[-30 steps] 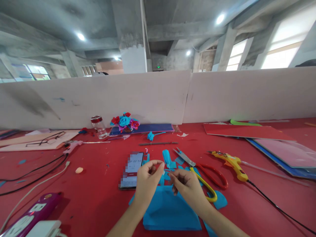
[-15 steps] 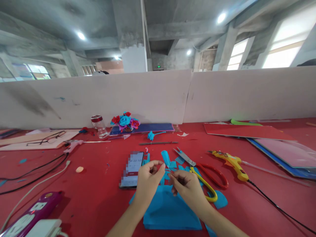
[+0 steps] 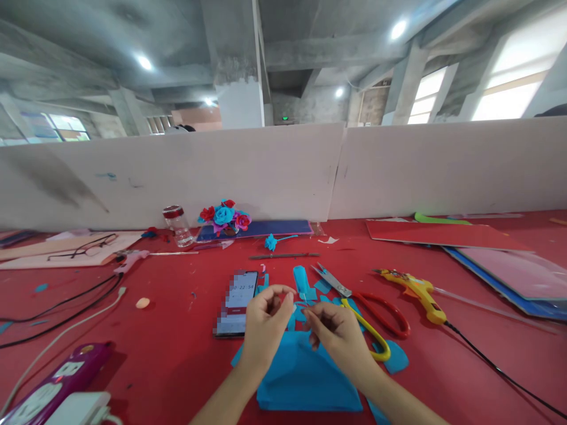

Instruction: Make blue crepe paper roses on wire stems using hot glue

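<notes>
My left hand (image 3: 268,319) is closed in a pinch, thumb and forefinger together, and whatever lies between the tips is too small to make out. Close to its right, my right hand (image 3: 339,330) pinches a thin pale wire (image 3: 305,300) that runs up toward a curled blue paper petal (image 3: 300,278). The petal seems joined to the wire. Below both hands lies a stack of blue crepe paper (image 3: 308,378). Cut blue scraps (image 3: 324,287) are scattered behind the hands. Scissors with red and yellow handles (image 3: 390,319) lie open beside my right hand.
A phone (image 3: 239,301) showing a timer lies left of my hands. To the right is a yellow glue gun (image 3: 416,292). Paper flowers (image 3: 224,216), a glass jar (image 3: 178,227) and a blue flower (image 3: 271,242) stand or lie behind. A purple power strip (image 3: 62,378) is front left.
The blue petal has shifted slightly right and up, and its wire stands more upright. Both hands keep nearly the same place, with the left fingertips slightly more apart from the wire.
</notes>
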Motion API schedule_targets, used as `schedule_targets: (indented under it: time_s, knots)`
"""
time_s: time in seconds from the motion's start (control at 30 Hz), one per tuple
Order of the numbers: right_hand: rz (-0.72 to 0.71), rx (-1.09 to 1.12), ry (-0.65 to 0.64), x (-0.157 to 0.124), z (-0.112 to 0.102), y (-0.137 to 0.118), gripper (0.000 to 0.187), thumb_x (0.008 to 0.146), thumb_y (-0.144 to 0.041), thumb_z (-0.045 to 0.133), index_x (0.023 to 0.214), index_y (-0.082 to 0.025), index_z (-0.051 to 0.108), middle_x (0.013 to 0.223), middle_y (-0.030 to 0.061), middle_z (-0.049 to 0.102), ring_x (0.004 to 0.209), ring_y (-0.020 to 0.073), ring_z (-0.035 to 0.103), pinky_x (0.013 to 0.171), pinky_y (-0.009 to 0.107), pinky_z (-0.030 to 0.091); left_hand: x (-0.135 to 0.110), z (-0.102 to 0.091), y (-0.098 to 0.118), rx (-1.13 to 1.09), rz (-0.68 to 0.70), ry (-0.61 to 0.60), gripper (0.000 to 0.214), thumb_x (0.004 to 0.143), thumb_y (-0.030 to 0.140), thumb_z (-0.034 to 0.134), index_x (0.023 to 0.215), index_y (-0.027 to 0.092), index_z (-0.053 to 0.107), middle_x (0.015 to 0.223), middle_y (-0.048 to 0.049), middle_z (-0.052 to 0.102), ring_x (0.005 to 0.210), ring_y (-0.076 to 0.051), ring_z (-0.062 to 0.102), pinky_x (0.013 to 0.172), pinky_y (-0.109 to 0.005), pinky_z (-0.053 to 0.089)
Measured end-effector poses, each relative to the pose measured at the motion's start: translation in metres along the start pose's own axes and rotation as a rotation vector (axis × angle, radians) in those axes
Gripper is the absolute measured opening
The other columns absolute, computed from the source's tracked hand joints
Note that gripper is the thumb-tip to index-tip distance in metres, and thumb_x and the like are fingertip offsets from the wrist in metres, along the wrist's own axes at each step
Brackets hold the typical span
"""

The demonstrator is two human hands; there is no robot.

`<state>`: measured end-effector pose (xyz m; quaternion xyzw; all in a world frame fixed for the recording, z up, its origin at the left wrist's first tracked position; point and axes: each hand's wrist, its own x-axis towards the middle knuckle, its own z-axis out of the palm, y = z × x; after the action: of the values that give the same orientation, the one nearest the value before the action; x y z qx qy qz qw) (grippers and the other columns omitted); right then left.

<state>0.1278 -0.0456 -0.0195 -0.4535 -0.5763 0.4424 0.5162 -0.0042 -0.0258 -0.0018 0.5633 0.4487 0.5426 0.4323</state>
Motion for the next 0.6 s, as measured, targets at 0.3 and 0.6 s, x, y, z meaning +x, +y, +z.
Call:
schedule_targets:
  time_s: [0.3, 0.6]
  knots:
    - [0.039, 0.149, -0.054, 0.0012, -0.0013, -0.0039, 0.036, 0.076, -0.048, 0.056, 0.059, -0.016, 0.055, 0.043, -0.0045, 0.049, 0.034, 0.0065, 0.043, 0.037, 0.019, 0.036, 0.0012, 0.0028, 0.0007, -0.004, -0.017, -0.091, 0.016, 0.074, 0.033, 0.060, 0.073, 0.016, 0.060, 0.055, 0.0048, 0.046, 0.051, -0.009, 0.042, 0.046, -0.019, 0.034]
    - [0.015, 0.162, -0.114, 0.0013, -0.0024, -0.0006, 0.036, 0.079, -0.045, 0.053, 0.059, -0.016, 0.056, 0.041, -0.0053, 0.046, 0.034, 0.0055, 0.040, 0.037, 0.018, 0.033, 0.0001, 0.0058, 0.0044, -0.102, -0.061, -0.249, 0.020, 0.073, 0.033, 0.060, 0.068, 0.015, 0.067, 0.061, -0.0013, 0.059, 0.058, -0.013, 0.052, 0.056, -0.024, 0.042]
